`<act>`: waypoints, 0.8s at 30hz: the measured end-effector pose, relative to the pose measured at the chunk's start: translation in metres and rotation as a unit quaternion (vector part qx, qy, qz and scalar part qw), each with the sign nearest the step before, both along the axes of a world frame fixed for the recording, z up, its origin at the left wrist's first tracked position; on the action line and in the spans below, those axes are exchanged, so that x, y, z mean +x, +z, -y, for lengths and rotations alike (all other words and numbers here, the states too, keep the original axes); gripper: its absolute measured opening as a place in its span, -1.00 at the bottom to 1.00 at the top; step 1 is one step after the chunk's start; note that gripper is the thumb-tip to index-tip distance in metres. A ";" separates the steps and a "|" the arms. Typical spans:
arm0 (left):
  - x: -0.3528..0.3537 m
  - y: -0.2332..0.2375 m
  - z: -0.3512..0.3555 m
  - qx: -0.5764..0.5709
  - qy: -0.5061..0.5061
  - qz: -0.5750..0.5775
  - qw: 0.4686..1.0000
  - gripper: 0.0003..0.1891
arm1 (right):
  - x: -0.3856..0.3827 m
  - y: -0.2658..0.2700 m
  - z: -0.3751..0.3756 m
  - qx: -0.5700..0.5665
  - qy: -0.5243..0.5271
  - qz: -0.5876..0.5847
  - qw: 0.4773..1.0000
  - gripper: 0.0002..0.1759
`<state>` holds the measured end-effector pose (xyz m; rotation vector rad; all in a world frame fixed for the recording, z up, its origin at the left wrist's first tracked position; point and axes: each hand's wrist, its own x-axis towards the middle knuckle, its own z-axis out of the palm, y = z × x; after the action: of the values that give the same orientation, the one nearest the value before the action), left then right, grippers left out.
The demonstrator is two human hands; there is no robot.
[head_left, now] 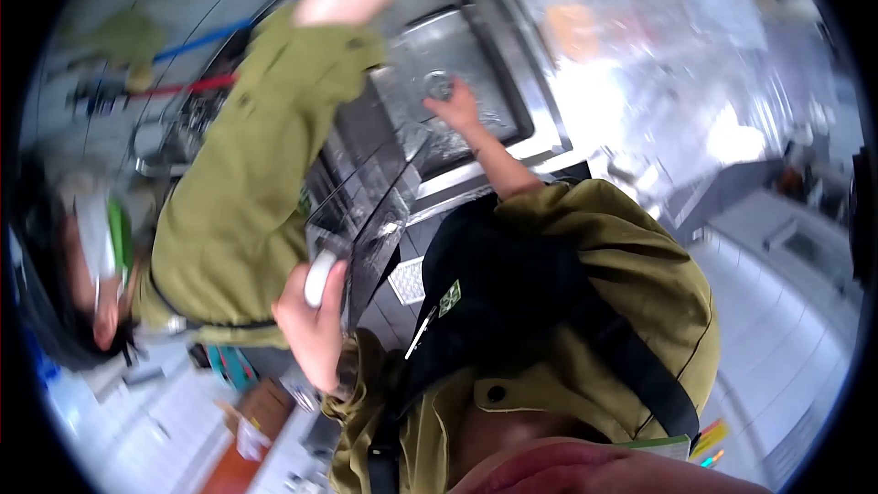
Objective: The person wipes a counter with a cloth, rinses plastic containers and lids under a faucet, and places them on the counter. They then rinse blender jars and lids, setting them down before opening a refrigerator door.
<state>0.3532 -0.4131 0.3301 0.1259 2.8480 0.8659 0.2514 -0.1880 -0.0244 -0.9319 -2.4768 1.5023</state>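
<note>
My left hand point(313, 325) is closed around a smooth white rounded object point(320, 279), with the thumb along its side. Right beside it stand clear plastic panels point(370, 197), like the walls of a see-through container, partly overlapping the sink's edge. Reaching forward over the metal sink point(541, 119), my right hand point(457, 110) has its thumb and fingers curled around a small round clear thing point(439, 84). Blur hides what kind of thing it is. The sink basin below that hand looks shiny and wet.
Close on my left a person in an olive shirt point(247, 165) leans in, one arm stretched across the sink's far end. Clear plastic sheeting point(658, 64) covers the counter to the right. A brown cardboard box point(265, 407) sits at the lower left.
</note>
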 end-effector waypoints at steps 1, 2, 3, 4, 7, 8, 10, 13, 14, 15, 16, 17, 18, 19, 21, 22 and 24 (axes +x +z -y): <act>0.012 -0.002 0.012 0.049 0.014 0.031 0.998 -0.81 | 0.019 0.021 -0.004 -0.013 -0.010 -0.036 0.999 -0.12; 0.024 -0.005 0.025 0.092 0.023 0.070 0.993 -0.85 | 0.042 0.053 -0.003 -0.038 -0.039 -0.089 0.995 -0.38; 0.036 -0.008 0.036 0.166 0.034 0.073 0.983 -0.84 | 0.069 0.091 0.000 -0.052 -0.051 -0.179 0.981 -0.56; 0.043 -0.014 0.047 0.239 0.044 0.085 0.966 -0.83 | 0.100 0.121 0.002 -0.031 -0.025 -0.253 0.967 -0.66; 0.058 -0.037 0.080 0.365 0.006 0.046 0.930 -0.73 | 0.210 0.197 0.017 -0.006 0.018 -0.358 0.934 -0.73; 0.060 -0.042 0.086 0.393 -0.012 0.021 0.919 -0.69 | 0.243 0.215 0.015 0.081 -0.002 -0.382 0.921 -0.73; 0.063 -0.053 0.095 0.399 0.008 -0.058 0.915 -0.70 | 0.289 0.230 -0.013 0.279 -0.105 -0.322 0.899 -0.78; 0.062 -0.034 0.107 0.483 -0.052 -0.013 0.874 -0.75 | 0.293 0.265 -0.078 0.289 -0.268 -0.191 0.899 -0.76; 0.065 -0.027 0.103 0.466 -0.051 -0.024 0.883 -0.75 | 0.287 0.265 -0.111 0.320 -0.274 -0.131 0.897 -0.70; 0.071 -0.020 0.095 0.451 -0.048 -0.035 0.891 -0.75 | 0.277 0.270 -0.137 0.364 -0.256 -0.029 0.895 -0.66; 0.077 -0.013 0.089 0.435 -0.045 -0.045 0.898 -0.75 | 0.264 0.277 -0.164 0.401 -0.237 0.076 0.881 -0.62; 0.078 -0.012 0.090 0.443 -0.101 -0.024 0.891 -0.77 | 0.242 0.258 -0.208 0.346 -0.259 0.130 0.892 -0.61; 0.101 -0.023 0.059 0.430 -0.069 -0.049 0.899 -0.78 | 0.211 0.202 -0.266 0.287 -0.255 0.173 0.907 -0.59; 0.109 -0.017 0.050 0.428 -0.060 -0.061 0.900 -0.78 | 0.198 0.174 -0.277 0.314 -0.271 0.176 0.893 -0.64; 0.128 0.000 0.015 0.423 -0.041 -0.110 0.899 -0.81 | 0.204 0.193 -0.297 0.318 -0.230 0.152 0.907 -0.72; 0.123 -0.001 0.014 0.409 -0.087 -0.120 0.900 -0.78 | 0.219 0.218 -0.290 0.298 -0.166 0.129 0.931 -0.75; 0.120 0.006 -0.002 0.444 -0.216 -0.129 0.860 -0.71 | 0.241 0.224 -0.320 0.166 -0.138 0.173 0.961 -0.80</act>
<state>0.4728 -0.4109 0.3362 0.9959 2.1873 2.0535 0.4926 0.1325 0.1999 -1.4956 -2.5639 0.8629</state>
